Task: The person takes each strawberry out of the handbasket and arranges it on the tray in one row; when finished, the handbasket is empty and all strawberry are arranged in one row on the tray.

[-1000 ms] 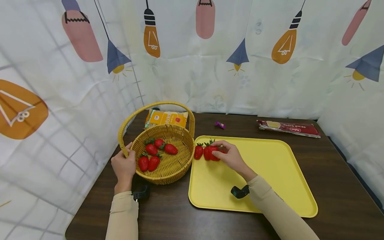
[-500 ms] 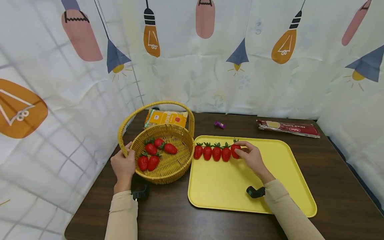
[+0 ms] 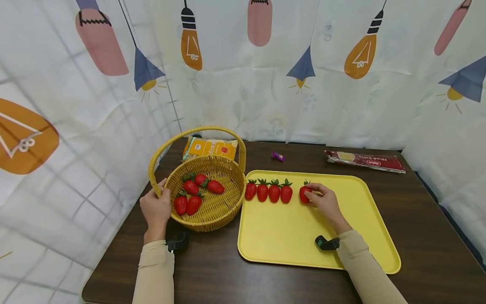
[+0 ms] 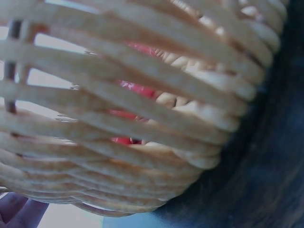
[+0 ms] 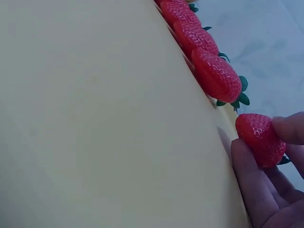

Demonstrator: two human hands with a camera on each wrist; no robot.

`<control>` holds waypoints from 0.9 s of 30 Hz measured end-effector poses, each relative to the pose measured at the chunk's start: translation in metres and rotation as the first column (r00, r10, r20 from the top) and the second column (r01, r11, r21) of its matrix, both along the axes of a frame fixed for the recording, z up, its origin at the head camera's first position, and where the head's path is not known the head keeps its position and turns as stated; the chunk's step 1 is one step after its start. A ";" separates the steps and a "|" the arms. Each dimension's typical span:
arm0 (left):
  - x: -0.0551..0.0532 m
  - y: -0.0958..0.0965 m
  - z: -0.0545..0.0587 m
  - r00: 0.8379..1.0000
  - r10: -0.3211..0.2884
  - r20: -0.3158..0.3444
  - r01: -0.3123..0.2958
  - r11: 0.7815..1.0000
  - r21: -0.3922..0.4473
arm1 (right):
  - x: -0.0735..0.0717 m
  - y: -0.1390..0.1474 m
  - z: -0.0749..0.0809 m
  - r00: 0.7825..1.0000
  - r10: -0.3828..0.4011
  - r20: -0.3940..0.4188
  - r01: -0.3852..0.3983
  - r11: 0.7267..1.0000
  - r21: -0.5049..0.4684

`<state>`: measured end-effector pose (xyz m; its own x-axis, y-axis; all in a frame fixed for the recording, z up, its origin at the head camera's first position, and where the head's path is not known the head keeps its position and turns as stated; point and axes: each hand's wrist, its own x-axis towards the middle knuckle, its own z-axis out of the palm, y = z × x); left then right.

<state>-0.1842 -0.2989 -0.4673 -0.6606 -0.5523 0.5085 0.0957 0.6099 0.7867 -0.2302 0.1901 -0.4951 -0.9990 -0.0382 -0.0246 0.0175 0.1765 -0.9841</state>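
Note:
My left hand [image 3: 156, 207] grips the left rim of a yellow wicker basket [image 3: 224, 213], at the foot of its arched handle. Several strawberries [image 3: 194, 205] lie inside, mostly toward the left; red shows through the weave [image 4: 118, 166] in the left wrist view. My right hand [image 3: 326, 204] pinches one strawberry [image 5: 261, 137] between thumb and fingers, over the upper middle of a yellow tray [image 3: 281, 240]. To its left, several strawberries [image 3: 274, 192] stand side by side in a row along the tray's upper left, leaves pointing away from me. A gap separates the held one from the row.
Behind the basket lies an orange and yellow food packet [image 3: 212, 147]. A small purple wrapped candy [image 3: 278, 156] and a long dark red packet [image 3: 366, 161] lie beyond the tray. Printed curtains [image 3: 243, 97] hang around the dark wooden table [image 3: 212, 278].
My right hand has moved right along the tray from the row, with a strawberry between its fingers. The row it covered earlier now shows. The left hand and basket have hardly moved.

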 end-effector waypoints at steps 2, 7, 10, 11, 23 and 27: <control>0.000 0.000 0.000 1.000 0.003 0.004 -0.003 1.000 0.001 | 0.000 0.000 -0.001 1.000 -0.010 0.018 0.010 1.000 0.005; 0.001 0.001 0.002 1.000 0.000 0.013 0.000 1.000 0.021 | -0.001 -0.001 -0.002 0.999 -0.036 0.032 0.036 0.999 0.007; 0.001 0.001 0.002 1.000 -0.010 0.015 0.009 0.999 0.035 | -0.002 -0.003 -0.001 0.998 -0.048 0.043 0.048 0.999 0.010; 0.001 0.001 0.002 1.000 -0.012 0.015 0.012 0.999 0.039 | -0.002 -0.004 -0.001 0.998 -0.051 0.049 0.050 0.999 0.012; 0.001 0.001 0.002 1.000 -0.020 0.019 0.020 0.999 0.039 | -0.002 -0.008 -0.003 0.998 -0.015 0.055 0.013 0.999 0.041; 0.001 0.001 0.001 1.000 -0.018 0.009 0.018 0.999 0.033 | -0.002 -0.009 -0.003 0.999 0.002 0.050 -0.005 0.999 0.051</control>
